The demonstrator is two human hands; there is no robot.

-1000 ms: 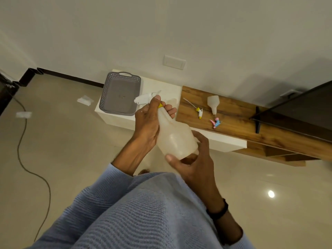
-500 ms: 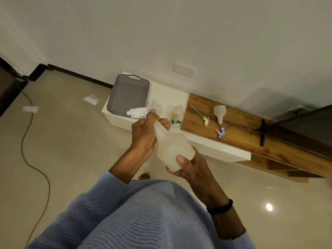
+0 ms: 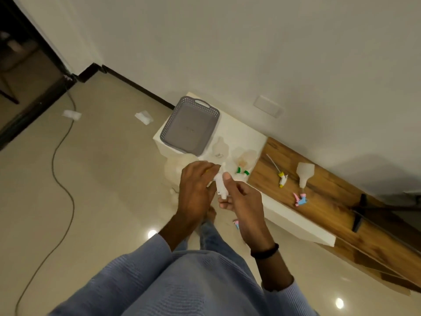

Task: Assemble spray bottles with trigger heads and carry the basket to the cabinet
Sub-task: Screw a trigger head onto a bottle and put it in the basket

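My left hand is closed over the neck of a translucent spray bottle, whose blurred body sticks out past the hand toward the floor. My right hand pinches the white trigger head at that neck, thumb on top. The grey perforated basket sits on the white cabinet top with nothing in it. Two more translucent bottles stand beside it, with a green trigger head in front of them.
On the wooden shelf lie a yellow trigger head, a bottle on its side and a pink-and-blue trigger head. A cable snakes over the tiled floor at left, near scraps of paper.
My right hand left the bottle's base and came up to the trigger head. The bottle swung away under my left hand. The view shifted, showing more floor.
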